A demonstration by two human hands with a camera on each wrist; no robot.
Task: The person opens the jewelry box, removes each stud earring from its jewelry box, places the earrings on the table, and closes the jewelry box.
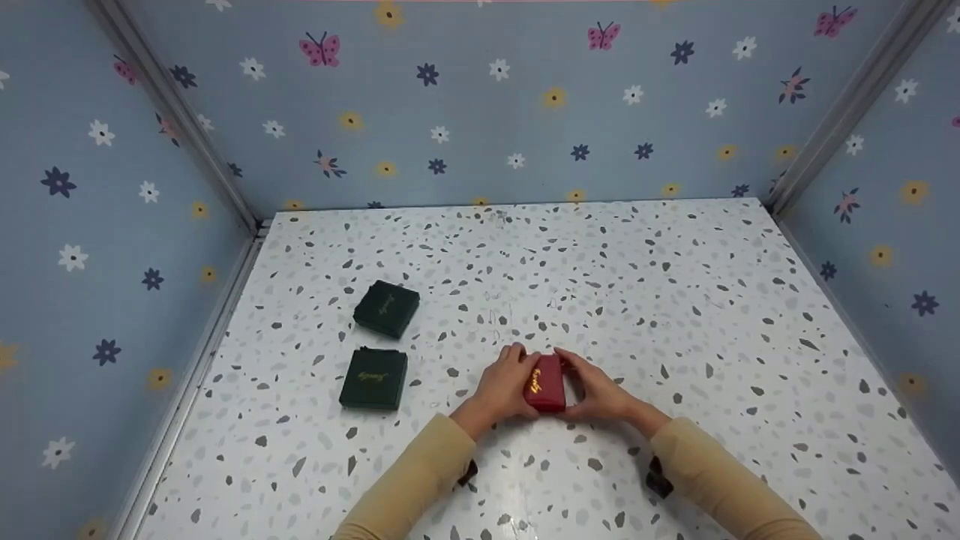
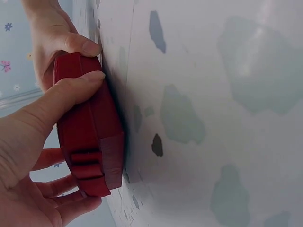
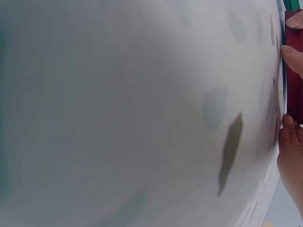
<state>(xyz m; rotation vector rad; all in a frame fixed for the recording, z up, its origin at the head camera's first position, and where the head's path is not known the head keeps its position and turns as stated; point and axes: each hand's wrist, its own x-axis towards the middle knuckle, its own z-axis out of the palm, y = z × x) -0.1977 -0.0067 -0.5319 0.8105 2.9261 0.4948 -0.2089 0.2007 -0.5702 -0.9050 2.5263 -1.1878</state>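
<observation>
**Red box (image 1: 549, 384) gripped between left hand (image 1: 508, 381) and right hand (image 1: 600, 390)**

Head view: the red box sits on the bench (image 1: 675, 300), right of the left hand and left of the right hand. The left hand lies closer, covering the box's left part; a gap shows between the right palm and the box, with thumb and fingers pinching its near and far ends. The visible part of the lid runs longest away from the person, though the covered side leaves the true long axis uncertain. Gold script (image 1: 535, 380) on the lid is too small to read surely. Well apart to the left lie a nearer green box (image 1: 373, 380) and a farther green box (image 1: 386, 309), both bearing similar unreadable lettering.

Left wrist view: the left thumb presses along the box's side, beside dark folded loops (image 2: 87, 165); no writing shows.

Right wrist view: only a red edge and some fingers appear, at the right border.
</observation>
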